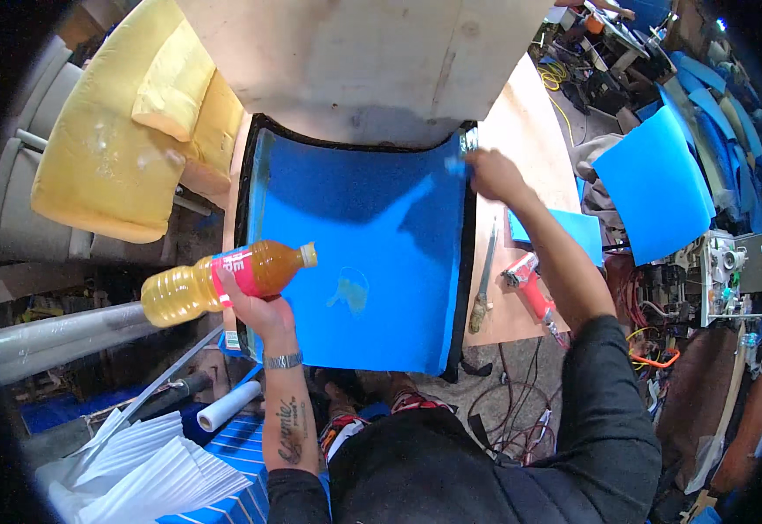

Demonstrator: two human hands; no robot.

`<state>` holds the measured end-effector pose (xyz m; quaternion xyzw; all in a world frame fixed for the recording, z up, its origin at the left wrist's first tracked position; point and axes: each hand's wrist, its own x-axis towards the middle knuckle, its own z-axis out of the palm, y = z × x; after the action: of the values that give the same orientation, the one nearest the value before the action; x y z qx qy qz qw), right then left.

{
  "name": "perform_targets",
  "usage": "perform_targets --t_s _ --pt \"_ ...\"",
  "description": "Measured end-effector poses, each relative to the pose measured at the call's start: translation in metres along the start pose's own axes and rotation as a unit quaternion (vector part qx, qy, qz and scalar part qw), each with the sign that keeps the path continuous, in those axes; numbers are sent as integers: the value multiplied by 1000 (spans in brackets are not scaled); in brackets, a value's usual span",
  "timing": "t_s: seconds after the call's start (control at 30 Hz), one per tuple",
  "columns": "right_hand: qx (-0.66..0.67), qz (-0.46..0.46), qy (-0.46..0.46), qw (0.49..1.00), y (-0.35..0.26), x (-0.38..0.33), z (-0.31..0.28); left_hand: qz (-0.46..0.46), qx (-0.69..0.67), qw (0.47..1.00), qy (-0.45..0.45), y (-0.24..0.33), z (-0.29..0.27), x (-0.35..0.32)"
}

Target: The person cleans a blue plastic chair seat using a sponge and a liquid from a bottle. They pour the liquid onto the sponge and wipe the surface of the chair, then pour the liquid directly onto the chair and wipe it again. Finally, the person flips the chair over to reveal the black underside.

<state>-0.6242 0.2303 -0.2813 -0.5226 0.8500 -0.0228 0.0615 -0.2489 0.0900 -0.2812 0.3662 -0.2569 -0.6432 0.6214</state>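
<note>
My left hand [260, 310] is wrapped round a clear plastic bottle [180, 293] with a pink label and amber-yellow liquid, tipped on its side with its neck pointing right. The bottle is over the left part of a blue foam sheet [346, 218], which lies on a curved, black-edged panel. On the sheet, just right of the bottle, is a greenish wet-looking patch [352, 293]. My right hand [496, 176] is closed at the panel's far right corner. A small pale-blue thing sticks out of its fingers, too blurred to name.
A white board [363, 61] stands at the panel's far edge. On the wooden tabletop [521, 131], right of the panel, lie a long-handled brush [484, 279] and a red pistol-shaped tool [531, 293]. Yellow foam cushions [106, 131] are at left; blue sheets [656, 188] at right.
</note>
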Motion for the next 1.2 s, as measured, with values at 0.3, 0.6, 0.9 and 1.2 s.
perform_targets --t_s 0.3,0.6,0.9,1.2 --pt "68 1 156 985 69 52 -1 -22 16 1000 -12 -14 -3 -9" --pt "158 -108 -40 981 -2 -71 13 -15 43 999 -12 5 -9 -16" --pt "31 -171 -22 984 -63 -133 52 -9 50 998 -23 -2 3 -31" --pt "505 208 179 819 58 16 1 -34 63 997 -39 -4 4 -44"
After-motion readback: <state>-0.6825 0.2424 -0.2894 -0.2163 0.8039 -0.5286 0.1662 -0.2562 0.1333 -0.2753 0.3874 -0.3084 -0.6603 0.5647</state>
